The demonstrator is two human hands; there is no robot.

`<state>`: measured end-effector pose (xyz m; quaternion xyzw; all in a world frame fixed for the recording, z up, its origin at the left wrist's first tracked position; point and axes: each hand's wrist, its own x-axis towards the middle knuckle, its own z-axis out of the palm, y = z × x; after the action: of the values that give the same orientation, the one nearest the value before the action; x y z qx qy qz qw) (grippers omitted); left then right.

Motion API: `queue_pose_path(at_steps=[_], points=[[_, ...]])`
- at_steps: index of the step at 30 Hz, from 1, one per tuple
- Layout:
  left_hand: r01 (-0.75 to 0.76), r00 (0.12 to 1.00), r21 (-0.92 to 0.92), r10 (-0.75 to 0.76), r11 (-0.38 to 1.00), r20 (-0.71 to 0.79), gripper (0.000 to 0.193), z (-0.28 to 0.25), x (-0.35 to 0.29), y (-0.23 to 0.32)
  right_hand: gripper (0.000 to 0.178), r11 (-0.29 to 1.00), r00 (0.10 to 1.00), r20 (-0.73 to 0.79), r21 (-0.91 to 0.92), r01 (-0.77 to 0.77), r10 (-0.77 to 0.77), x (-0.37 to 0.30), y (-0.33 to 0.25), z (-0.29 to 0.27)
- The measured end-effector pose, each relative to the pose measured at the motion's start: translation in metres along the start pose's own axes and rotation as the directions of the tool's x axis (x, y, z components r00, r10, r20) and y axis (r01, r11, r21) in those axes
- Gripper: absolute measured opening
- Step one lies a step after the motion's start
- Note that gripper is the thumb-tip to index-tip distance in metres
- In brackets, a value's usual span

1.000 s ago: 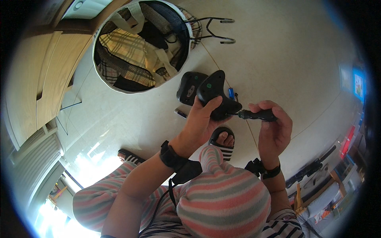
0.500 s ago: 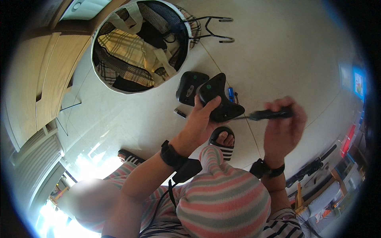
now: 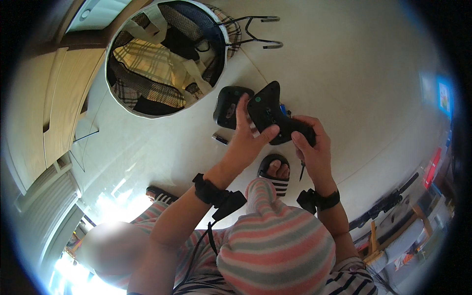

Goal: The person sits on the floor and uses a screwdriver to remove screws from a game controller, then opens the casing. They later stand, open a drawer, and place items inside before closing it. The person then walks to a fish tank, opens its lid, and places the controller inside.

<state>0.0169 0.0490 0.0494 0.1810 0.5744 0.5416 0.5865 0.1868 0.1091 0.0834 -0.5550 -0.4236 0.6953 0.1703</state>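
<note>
A black, curved plastic housing point(image 3: 269, 112), shaped like a game controller, is held above the floor between both hands. My left hand point(image 3: 248, 140) grips its left and lower side, thumb pressed on the near edge and fingers behind it. My right hand point(image 3: 314, 152) pinches the right-hand lobe between thumb and fingers. A screwdriver point(image 3: 302, 171) also stays in my right hand; its thin shaft points down below the palm and its handle is mostly hidden. Just left of the housing, a rounded black device point(image 3: 227, 105) lies on the floor.
A round mesh basket point(image 3: 169, 59) with checked cloth stands at the upper left, its black wire hooks point(image 3: 253, 34) sticking out rightward. A small dark stick-shaped item point(image 3: 220, 139) and a blue cylinder point(image 3: 282, 109) lie nearby. My sandalled foot point(image 3: 276, 172) is below the hands.
My right hand has moved left and up onto the housing, and the screwdriver has swung from pointing left to pointing down. The housing has turned slightly and its right lobe is now gripped.
</note>
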Motion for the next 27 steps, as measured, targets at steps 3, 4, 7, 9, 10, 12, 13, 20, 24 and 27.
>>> queue_pose_path(at_steps=[3,4,7,9,10,12,13,20,24,27], points=[[-0.234,0.972,0.491,0.208,0.839,0.108,0.094,-0.009,0.005,0.008,0.031,0.987,0.994,-0.026,-0.131,0.098,-0.102,0.005,-0.003,-0.001],[-0.310,0.950,0.603,0.262,0.735,0.170,0.098,-0.012,0.006,0.012,0.030,0.977,0.989,-0.018,-0.158,0.143,-0.148,0.008,-0.002,0.000],[-0.297,0.955,0.680,0.208,0.670,0.213,0.091,-0.017,0.010,0.020,0.030,0.953,0.973,-0.006,-0.201,0.225,-0.231,0.010,0.002,0.001],[-0.311,0.950,0.730,0.212,0.608,0.227,0.087,-0.018,0.008,0.024,0.029,0.927,0.957,0.001,-0.247,0.282,-0.291,0.010,0.005,0.001],[-0.312,0.950,0.754,0.209,0.578,0.232,0.085,-0.017,0.007,0.026,0.029,0.904,0.944,0.009,-0.284,0.319,-0.330,0.010,0.007,0.001],[-0.331,0.944,0.763,0.181,0.555,0.278,0.087,-0.018,0.007,0.030,0.029,0.891,0.938,0.010,-0.309,0.332,-0.346,0.009,0.009,0.002],[-0.346,0.938,0.766,0.176,0.542,0.299,0.088,-0.018,0.006,0.032,0.028,0.903,0.946,0.003,-0.298,0.309,-0.323,0.008,0.009,0.003],[-0.385,0.921,0.856,0.205,0.346,0.332,0.085,-0.009,-0.001,0.037,0.042,0.823,0.883,-0.007,-0.366,0.435,-0.469,0.006,0.009,0.010],[-0.453,0.882,0.859,0.258,0.239,0.394,0.078,-0.004,-0.005,0.036,0.052,0.858,0.901,-0.040,-0.327,0.396,-0.431,0.003,0.010,0.011],[-0.480,0.866,0.853,0.264,0.203,0.425,0.073,-0.004,-0.005,0.034,0.055,0.860,0.899,-0.044,-0.318,0.400,-0.435,0.002,0.013,0.011]])
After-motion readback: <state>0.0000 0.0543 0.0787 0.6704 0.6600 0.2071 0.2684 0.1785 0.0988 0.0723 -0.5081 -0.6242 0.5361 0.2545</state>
